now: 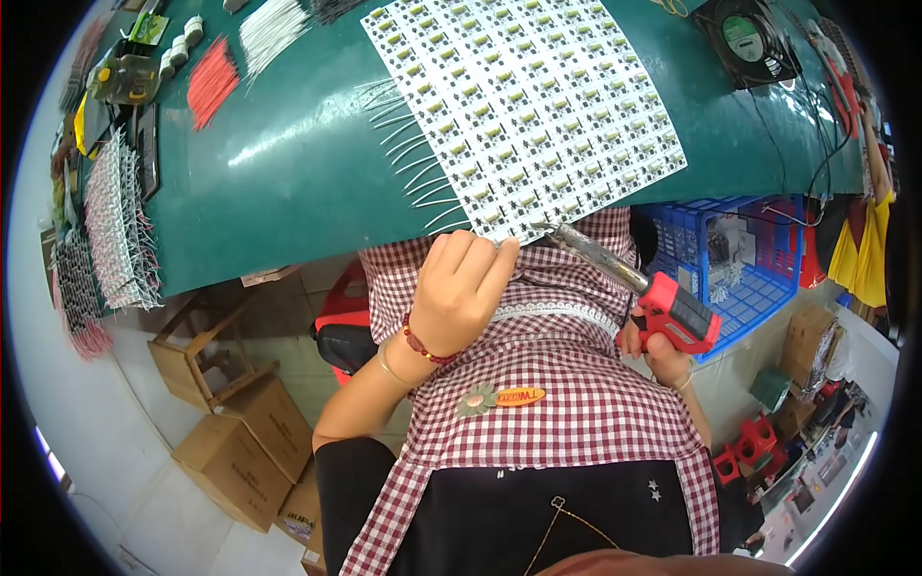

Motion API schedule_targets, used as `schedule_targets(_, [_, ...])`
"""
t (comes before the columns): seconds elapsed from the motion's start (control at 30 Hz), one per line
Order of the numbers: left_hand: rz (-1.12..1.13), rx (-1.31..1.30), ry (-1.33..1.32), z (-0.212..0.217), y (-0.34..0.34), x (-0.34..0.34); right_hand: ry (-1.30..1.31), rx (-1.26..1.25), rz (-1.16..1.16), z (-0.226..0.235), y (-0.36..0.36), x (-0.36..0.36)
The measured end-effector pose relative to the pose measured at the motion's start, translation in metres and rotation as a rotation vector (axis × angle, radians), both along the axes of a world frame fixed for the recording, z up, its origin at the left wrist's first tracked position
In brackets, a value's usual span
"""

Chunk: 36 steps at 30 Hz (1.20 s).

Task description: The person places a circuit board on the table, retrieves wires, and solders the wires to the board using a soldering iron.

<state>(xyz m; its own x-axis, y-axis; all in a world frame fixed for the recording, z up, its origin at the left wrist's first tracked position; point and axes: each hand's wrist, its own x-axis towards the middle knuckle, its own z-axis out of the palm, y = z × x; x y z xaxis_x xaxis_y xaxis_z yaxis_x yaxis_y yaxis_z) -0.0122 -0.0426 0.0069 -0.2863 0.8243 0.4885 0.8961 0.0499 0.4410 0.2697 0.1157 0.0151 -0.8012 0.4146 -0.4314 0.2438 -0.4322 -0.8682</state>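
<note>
A large white sheet of circuit boards [538, 106], set with rows of small yellow-green and dark parts, lies on the green table and juts over its near edge. White wires [415, 173] stick out from its left side. My left hand [456, 288] is closed at the sheet's near corner, thumb and forefinger pinched; what lies between them is too small to tell. In my right hand [663, 357] is a red soldering gun [680, 312]. Its dark metal barrel slants up to the left, and its tip is at the near edge of the sheet, just right of my left fingertips.
Bundles of red wires [212, 82] and white wires [273, 36] lie at the far left of the green table [269, 192]. Wired board sheets [120, 221] hang over its left end. A fan [747, 43] stands far right; a blue crate [759, 278] sits below. Cardboard boxes [235, 470] are lower left.
</note>
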Motion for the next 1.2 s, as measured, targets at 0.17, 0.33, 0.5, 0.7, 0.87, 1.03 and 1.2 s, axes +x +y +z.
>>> schedule_targets(0.17, [-0.030, -0.047, 0.014, 0.005, 0.002, -0.002, 0.033, 0.096, 0.020, -0.009, 0.002, 0.004])
schedule_targets(0.33, [-0.031, -0.095, 0.026, 0.011, 0.003, -0.002, -0.052, 0.241, 0.023, -0.013, 0.004, 0.008])
schedule_targets(0.5, [-0.020, -0.098, 0.003, 0.011, 0.006, 0.001, -0.142, 0.718, 0.235, -0.016, 0.006, 0.006])
schedule_targets(0.7, [-0.024, -0.088, -0.030, 0.016, 0.006, -0.001, -0.105, 0.891, 0.194, -0.022, 0.002, 0.025])
schedule_targets(0.87, [-0.021, -0.100, -0.029, 0.016, 0.006, -0.001, 0.080, 0.668, 0.182, 0.001, 0.013, -0.015])
schedule_targets(1.03, [-0.020, -0.097, -0.027, 0.015, 0.007, -0.001, 0.111, 0.927, 0.193, 0.000, 0.009, -0.024])
schedule_targets(1.2, [-0.024, -0.099, -0.025, 0.016, 0.007, -0.002, 0.068, 1.114, 0.227, -0.001, 0.007, -0.023])
